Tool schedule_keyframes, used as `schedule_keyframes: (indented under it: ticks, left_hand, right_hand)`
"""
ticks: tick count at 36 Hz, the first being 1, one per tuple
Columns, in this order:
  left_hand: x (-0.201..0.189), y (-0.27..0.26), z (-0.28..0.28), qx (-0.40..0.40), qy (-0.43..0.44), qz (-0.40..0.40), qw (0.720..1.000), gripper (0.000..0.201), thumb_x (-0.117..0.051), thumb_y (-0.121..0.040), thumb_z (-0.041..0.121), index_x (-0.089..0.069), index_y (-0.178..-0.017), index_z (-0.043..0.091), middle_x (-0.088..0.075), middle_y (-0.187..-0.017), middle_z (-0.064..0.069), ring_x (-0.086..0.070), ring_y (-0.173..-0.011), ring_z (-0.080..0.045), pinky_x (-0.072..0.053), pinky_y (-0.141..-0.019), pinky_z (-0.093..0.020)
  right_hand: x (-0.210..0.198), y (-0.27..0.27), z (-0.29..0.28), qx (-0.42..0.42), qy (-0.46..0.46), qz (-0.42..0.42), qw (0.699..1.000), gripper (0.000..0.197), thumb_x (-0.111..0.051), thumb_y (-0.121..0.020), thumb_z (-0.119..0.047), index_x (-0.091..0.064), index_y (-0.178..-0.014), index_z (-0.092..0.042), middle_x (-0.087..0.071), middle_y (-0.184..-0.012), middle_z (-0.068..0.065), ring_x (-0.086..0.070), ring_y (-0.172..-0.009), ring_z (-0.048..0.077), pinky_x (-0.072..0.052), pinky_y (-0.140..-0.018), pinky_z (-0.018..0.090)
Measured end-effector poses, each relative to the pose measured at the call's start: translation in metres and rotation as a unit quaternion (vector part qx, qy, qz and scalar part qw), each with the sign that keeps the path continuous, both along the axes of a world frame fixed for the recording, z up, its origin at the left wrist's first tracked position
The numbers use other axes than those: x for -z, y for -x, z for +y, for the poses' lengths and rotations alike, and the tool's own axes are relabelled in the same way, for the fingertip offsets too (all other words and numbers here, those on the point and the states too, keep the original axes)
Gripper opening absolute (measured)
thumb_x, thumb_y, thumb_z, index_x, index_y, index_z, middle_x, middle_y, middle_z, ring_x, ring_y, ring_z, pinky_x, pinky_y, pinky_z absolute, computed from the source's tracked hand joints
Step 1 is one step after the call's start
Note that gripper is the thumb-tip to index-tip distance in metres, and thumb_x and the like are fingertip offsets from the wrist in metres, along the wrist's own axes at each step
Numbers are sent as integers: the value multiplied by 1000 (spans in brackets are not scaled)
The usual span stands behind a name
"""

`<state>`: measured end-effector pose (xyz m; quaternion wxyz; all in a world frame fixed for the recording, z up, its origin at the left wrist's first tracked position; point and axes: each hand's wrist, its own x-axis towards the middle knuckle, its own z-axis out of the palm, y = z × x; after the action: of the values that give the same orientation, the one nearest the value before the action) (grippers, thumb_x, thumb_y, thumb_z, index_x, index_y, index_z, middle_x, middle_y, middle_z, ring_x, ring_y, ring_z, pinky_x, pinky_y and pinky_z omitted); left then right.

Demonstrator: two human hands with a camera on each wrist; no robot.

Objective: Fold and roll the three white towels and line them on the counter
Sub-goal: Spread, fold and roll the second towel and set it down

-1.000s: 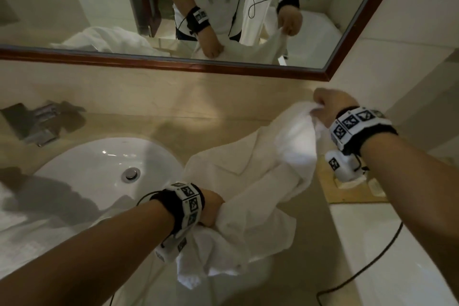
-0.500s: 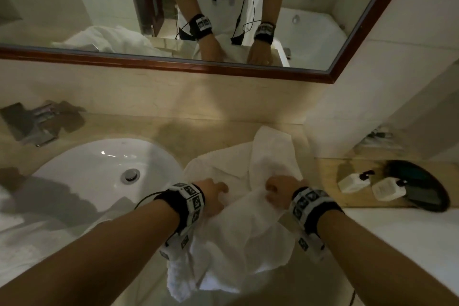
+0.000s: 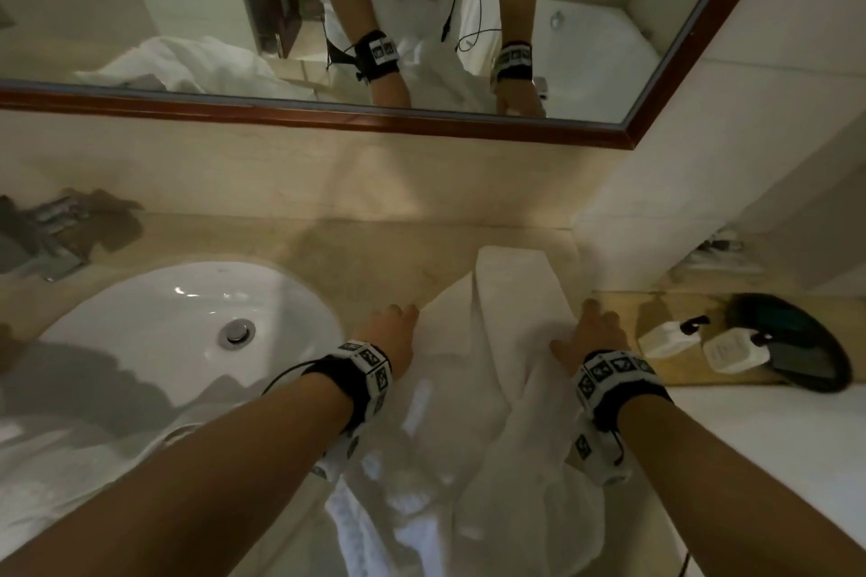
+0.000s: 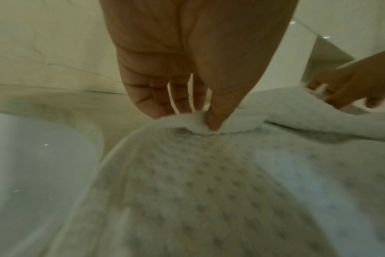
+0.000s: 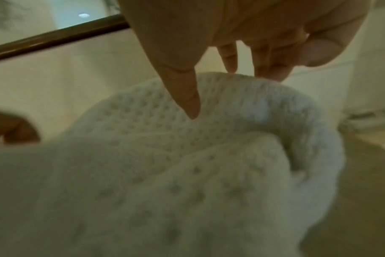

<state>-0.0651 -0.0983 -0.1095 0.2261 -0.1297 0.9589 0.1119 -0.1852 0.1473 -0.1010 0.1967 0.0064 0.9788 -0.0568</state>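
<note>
Nearest me, the towel (image 3: 473,445) spills over the front edge of the counter (image 3: 375,267) and hangs below it, rumpled and bunched. It lies just right of the sink (image 3: 178,328), its left edge close to the bowl's rim without covering it. The towel is white with a dotted waffle weave, clear in both wrist views. A long fold runs up its middle, and a flatter strip reaches back toward the wall, stopping short of it.

My left hand (image 3: 391,333) is at the towel's left edge, beside the sink. In the left wrist view its thumb and fingers (image 4: 156,104) pinch a small ridge of the hem, fingers pointing down and nearly straight. My right hand (image 3: 588,335) is on the towel's right edge, well apart from the sink. In the right wrist view its thumb presses on top of the cloth and the fingers (image 5: 268,69) hook over the far side of a raised fold, so it holds that edge. Both forearms reach forward, roughly parallel, the towel between them.

Bare counter shows behind the sink and between the sink and the towel's far strip. Right of the towel, a wooden tray (image 3: 670,370) holds two small bottles (image 3: 703,342). Farther still, a wall corner juts out. Left of the sink, another white towel (image 3: 70,459) lies heaped. Beyond the sink, the mirror (image 3: 609,14) runs along the wall.
</note>
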Motion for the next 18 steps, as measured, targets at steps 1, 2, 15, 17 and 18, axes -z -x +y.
schedule_keyframes:
  ticks: [1,2,15,17,18]
  left_hand:
    - [0,5,-4,1,9,-10,1000,33,-43,-98,18,-43,-130,11,-51,-125,-13,-54,-110,-31,-45,-88,-36]
    - [-2,9,-8,1,17,-14,1000,27,-39,-101,17,-49,-124,8,-54,-123,-14,-55,-109,-30,-44,-87,-34]
    - [-66,73,-130,-293,-20,112,949,42,-49,-94,19,-39,-130,2,-48,-133,-24,-50,-119,-41,-44,-98,-47]
    - [-60,68,-119,-291,-49,103,950,53,-52,-89,26,-31,-136,13,-42,-137,-20,-49,-118,-42,-45,-96,-48]
    - [-56,65,-110,-260,-45,84,961,58,-53,-88,27,-27,-139,16,-40,-138,-19,-50,-116,-42,-46,-94,-46]
  right_hand:
    - [2,2,2,30,25,-27,999,73,-65,-84,-36,-24,-139,-10,-43,-130,17,-49,-116,37,-45,-89,42]
    - [4,6,3,42,35,-53,997,68,-63,-85,-35,-29,-137,-7,-49,-126,17,-54,-110,36,-46,-84,40]
    - [-39,54,8,29,147,-4,989,51,-66,-85,-38,-42,-119,-8,-54,-121,16,-55,-101,33,-45,-82,40]
    - [-35,54,4,66,151,-21,986,63,-61,-86,-47,-38,-128,-5,-52,-128,19,-54,-110,37,-44,-85,42]
    - [-31,53,3,81,146,-34,985,66,-56,-88,-50,-38,-131,-4,-52,-128,21,-54,-110,38,-45,-85,42]
